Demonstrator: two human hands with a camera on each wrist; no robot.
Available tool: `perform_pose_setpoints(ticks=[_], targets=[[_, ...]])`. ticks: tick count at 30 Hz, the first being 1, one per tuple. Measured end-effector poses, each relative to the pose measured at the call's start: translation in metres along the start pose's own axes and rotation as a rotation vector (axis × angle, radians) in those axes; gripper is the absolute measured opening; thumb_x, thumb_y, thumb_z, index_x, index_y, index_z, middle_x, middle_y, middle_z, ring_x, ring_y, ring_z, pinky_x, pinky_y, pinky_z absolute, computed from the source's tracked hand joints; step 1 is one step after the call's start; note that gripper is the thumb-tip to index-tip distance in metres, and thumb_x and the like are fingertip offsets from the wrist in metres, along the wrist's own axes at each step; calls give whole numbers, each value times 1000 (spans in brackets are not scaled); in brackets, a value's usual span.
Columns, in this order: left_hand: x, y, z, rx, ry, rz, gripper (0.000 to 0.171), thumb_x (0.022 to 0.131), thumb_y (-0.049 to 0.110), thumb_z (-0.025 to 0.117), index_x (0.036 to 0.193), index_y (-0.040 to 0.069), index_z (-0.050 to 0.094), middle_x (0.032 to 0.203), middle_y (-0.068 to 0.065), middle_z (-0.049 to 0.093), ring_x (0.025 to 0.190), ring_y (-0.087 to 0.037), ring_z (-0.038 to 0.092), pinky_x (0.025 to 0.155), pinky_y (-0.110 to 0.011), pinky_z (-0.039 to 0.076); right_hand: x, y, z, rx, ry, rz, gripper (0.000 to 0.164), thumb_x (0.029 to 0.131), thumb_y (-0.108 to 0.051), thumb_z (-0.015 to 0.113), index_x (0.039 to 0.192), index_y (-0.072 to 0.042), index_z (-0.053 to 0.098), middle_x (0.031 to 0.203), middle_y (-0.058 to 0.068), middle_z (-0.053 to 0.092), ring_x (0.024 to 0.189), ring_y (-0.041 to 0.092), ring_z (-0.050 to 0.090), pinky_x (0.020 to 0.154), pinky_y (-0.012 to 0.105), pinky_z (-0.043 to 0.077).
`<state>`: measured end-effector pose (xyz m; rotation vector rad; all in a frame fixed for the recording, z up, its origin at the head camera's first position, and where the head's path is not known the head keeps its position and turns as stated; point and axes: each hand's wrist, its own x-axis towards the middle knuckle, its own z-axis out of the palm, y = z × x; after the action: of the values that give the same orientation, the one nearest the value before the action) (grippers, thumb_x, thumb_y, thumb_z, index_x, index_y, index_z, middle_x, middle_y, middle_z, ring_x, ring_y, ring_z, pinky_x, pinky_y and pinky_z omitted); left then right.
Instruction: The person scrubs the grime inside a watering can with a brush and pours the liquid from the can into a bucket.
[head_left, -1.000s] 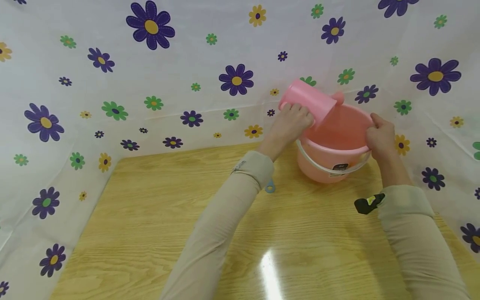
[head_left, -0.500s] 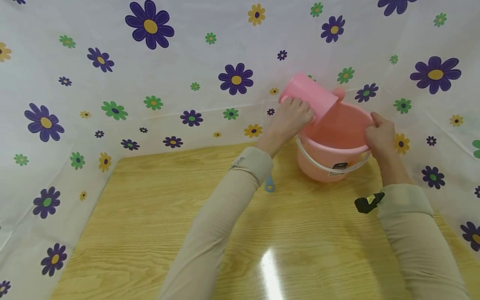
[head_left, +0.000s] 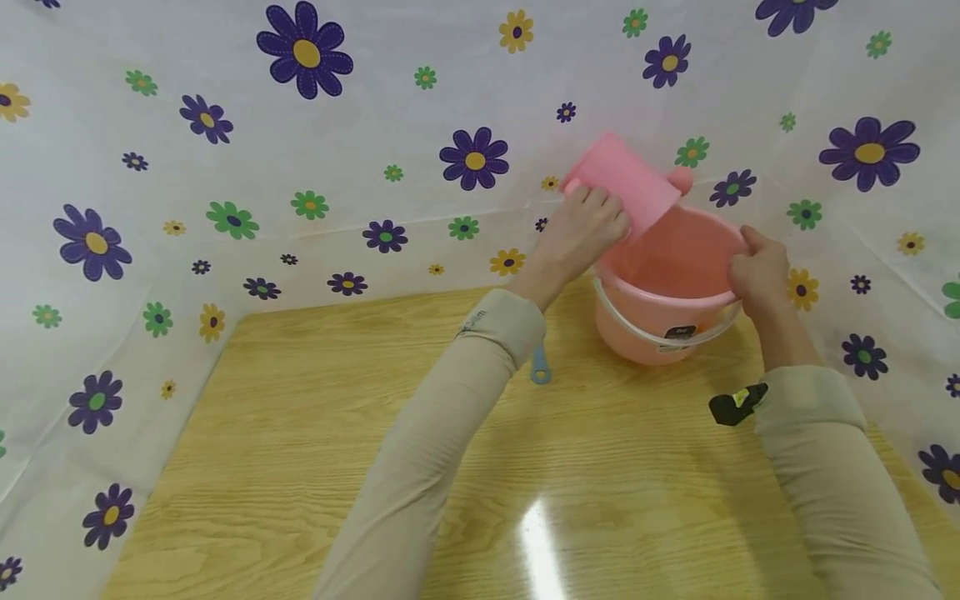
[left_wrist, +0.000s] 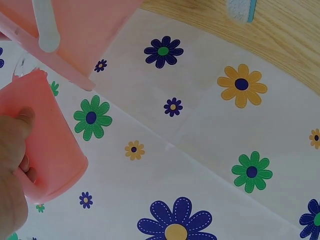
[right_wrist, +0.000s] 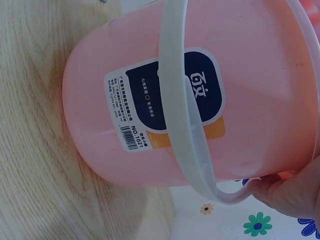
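My left hand (head_left: 587, 227) grips the handle of a pink pitcher (head_left: 630, 179). The pitcher is tipped with its mouth down towards the right, over the left rim of a pink bucket (head_left: 641, 329). A little clear liquid (left_wrist: 21, 67) shows at the pitcher's mouth in the left wrist view. My right hand (head_left: 761, 273) holds the bucket's rim on the right side, thumb on top. The bucket stands on the table, leaning slightly, with its white handle (right_wrist: 175, 100) hanging down over the label (right_wrist: 150, 102) on its front.
A blue-handled brush (head_left: 540, 368) lies on the wooden table (head_left: 315, 433), partly behind my left sleeve; its white bristles (left_wrist: 239, 9) show in the left wrist view. Flower-patterned sheeting (head_left: 360, 100) rises behind and at both sides, close to the bucket.
My left hand has lifted the pitcher slightly, and its base has risen so that it tilts more steeply. The right hand and bucket stay almost in place.
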<state>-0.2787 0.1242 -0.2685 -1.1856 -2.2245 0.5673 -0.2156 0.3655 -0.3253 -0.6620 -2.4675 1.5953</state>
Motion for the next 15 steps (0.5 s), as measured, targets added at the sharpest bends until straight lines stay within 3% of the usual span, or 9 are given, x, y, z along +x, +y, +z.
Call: perform_pose_setpoints(ticks=[7,15], targets=[[3,0,-5,9,-14,18,28,100,0,47,118,15,63,112,-2,61,106,-20,55,93,-30,43,1,-1,1,13,4,12,68,98,-3,34,158,-18,5,165,12,10,145,34,29,111,39,38],[5,-4,-9,37,50,15,29,100,-2,43,112,14,64,107,-3,61,100,-21,54,87,-31,43,0,-4,1,18,8,5,67,100,-4,36,158,-17,6,164,12,12,144,35,31,111,40,37]])
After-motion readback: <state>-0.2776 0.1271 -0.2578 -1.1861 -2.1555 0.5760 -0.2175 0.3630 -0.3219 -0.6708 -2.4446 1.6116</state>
